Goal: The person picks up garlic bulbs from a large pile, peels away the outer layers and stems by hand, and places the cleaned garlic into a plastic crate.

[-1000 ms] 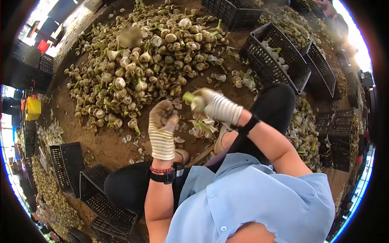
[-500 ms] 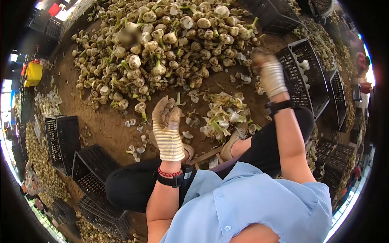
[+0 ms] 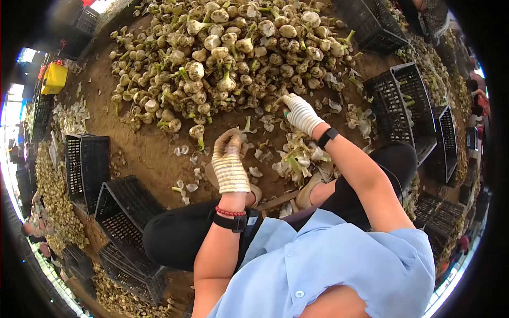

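Observation:
My left hand (image 3: 230,164), in a striped cream work glove with soiled fingers, hovers above the dirt floor in front of the garlic pile. Its fingers are half curled and loosely apart, with nothing visible in them. My right hand (image 3: 300,113), gloved the same way, reaches to the near edge of the heap of garlic bulbs (image 3: 228,82). Its fingers are bent together at the bulbs there; what they grip is hidden, and a small green patch shows by the thumb. A single garlic bulb with a green stem (image 3: 197,132) lies left of my left hand.
Peeled skins and leaves (image 3: 296,156) lie between my feet. Black plastic crates stand at my right (image 3: 395,108) and left (image 3: 87,167), the right one holding some green-stemmed pieces. A yellow container (image 3: 53,78) is at the far left. More garlic and people appear at the edges.
My right hand has swung left from beside the right crate to the pile's near edge. My left hand's fingers have curled more. The whole view has shifted slightly right and down.

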Tool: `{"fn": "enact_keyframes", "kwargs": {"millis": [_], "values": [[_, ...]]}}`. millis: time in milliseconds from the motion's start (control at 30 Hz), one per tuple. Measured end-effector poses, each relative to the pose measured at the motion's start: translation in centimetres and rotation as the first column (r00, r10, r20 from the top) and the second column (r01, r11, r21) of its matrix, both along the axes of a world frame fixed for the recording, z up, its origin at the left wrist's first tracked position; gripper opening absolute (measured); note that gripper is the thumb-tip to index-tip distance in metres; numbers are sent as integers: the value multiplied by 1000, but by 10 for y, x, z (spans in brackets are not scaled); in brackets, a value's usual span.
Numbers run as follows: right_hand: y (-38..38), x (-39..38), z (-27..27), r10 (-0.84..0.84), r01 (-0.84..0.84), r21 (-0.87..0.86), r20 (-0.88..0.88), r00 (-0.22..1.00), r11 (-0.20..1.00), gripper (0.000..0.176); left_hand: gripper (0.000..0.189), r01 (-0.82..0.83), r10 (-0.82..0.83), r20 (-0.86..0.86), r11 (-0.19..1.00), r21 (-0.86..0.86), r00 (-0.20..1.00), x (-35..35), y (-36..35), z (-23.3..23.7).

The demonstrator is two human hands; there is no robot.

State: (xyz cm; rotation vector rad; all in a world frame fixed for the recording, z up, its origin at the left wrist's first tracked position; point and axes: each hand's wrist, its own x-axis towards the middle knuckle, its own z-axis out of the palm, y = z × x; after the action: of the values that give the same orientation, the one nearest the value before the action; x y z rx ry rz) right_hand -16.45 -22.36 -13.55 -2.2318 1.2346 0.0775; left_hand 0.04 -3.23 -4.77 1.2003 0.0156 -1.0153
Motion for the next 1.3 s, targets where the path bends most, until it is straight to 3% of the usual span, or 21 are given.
{"fn": "enact_keyframes", "kwargs": {"millis": [33,100,233,300,367,400,433,500,533,600,700,733,767,800,867,933,967,1067,1167,1233,1300], "values": [[8,3,6,1,-1,-9,5,1000,1000,35,19,-1,1,5,1000,-9,1000,-5,1,5],[22,17,15,33,-37,-18,-195,980,999,48,18,75,-75,47,997,-1,996,-13,1,15],[4,42,-52,127,-144,-38,-295,947,989,53,15,145,-143,128,989,-7,981,-13,1,19],[-7,41,-68,63,-84,-109,-189,980,990,43,16,129,-128,137,992,0,982,-8,-4,18],[-5,26,-49,-46,54,-48,143,989,997,33,14,46,-47,69,999,15,997,-2,-1,8],[0,21,-23,-254,193,212,315,914,958,29,30,91,-93,36,994,57,995,1,0,-1],[-7,12,-21,-320,212,360,272,908,909,32,30,90,-92,34,994,58,995,0,0,-5],[6,-6,-1,-649,166,709,491,581,685,33,52,277,-279,42,960,39,960,-4,-2,-11],[15,-7,19,-653,168,709,494,574,685,33,71,384,-386,77,922,40,919,-3,-3,-14],[36,-2,72,-754,-171,888,454,475,427,38,72,410,-409,30,910,-53,912,-8,-5,-1],[68,6,120,-729,-156,873,473,495,461,43,73,377,-388,-32,909,-177,921,-12,-1,12],[74,-2,105,-713,-248,866,499,492,435,54,74,385,-351,267,919,-87,898,-15,0,15],[90,4,122,-706,-290,841,542,456,458,63,74,364,-305,545,931,-2,781,-16,2,18],[104,8,130,-690,-348,780,624,368,519,66,73,371,-300,626,928,17,720,-16,4,15],[118,11,134,-667,-389,710,696,266,586,68,74,395,-278,640,917,-45,717,-23,11,30],[120,13,133,-495,-172,559,813,307,811,58,80,414,-235,690,905,-102,684,-26,15,38],[123,14,136,-492,-168,554,816,303,815,58,80,419,-235,693,902,-107,682,-27,17,40],[129,17,158,-526,50,584,686,503,810,32,71,433,-260,535,872,-227,804,-29,23,48],[135,10,152,-443,38,489,751,489,871,25,72,427,-237,609,885,-187,757,-28,28,44],[131,-1,144,-318,9,365,798,511,931,23,75,424,-235,798,905,-28,555,-23,28,41],[131,-8,142,-193,-19,239,829,525,971,21,78,441,-265,740,896,-47,617,-22,31,46]]}}
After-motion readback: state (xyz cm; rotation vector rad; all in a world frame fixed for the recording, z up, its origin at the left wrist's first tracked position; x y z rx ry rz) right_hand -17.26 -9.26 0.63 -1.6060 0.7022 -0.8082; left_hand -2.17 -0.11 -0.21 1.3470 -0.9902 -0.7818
